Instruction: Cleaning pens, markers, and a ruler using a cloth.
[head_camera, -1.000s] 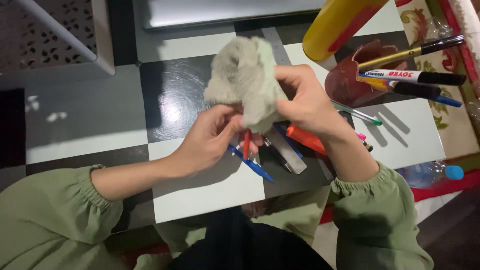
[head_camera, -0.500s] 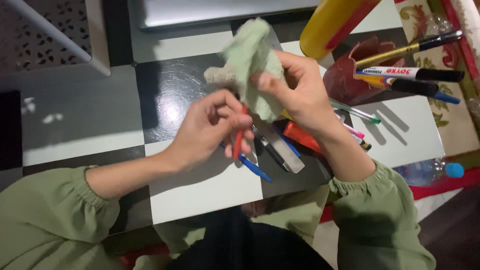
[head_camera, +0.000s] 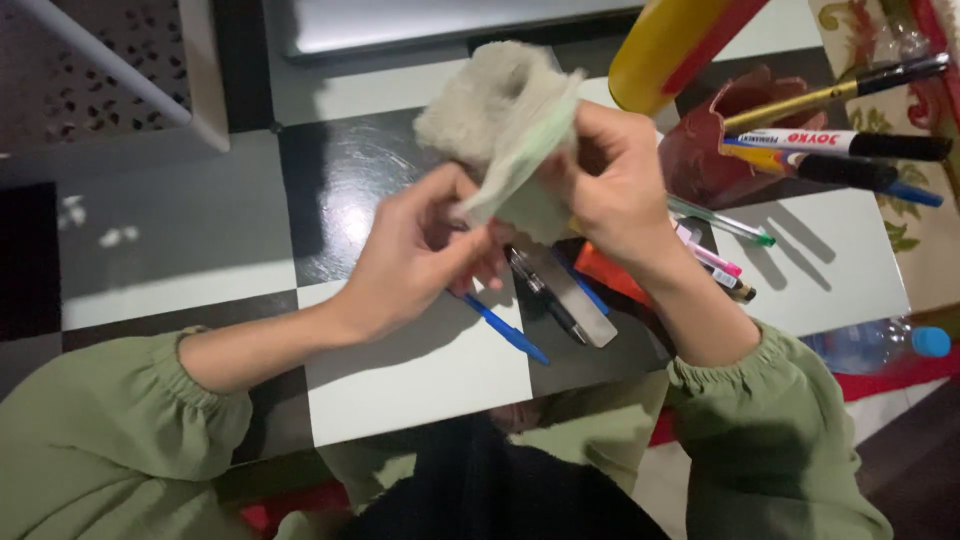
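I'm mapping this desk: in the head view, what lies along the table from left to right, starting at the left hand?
Left hand → blue pen → metal ruler → orange marker → pink pen → clear bottle with blue cap.

White-labelled marker (head_camera: 800, 140) in red holder (head_camera: 705, 150); yellow-red tube (head_camera: 680, 45) above.

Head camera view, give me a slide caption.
Both hands, left hand and right hand, bunch a pale green cloth above scattered pens.
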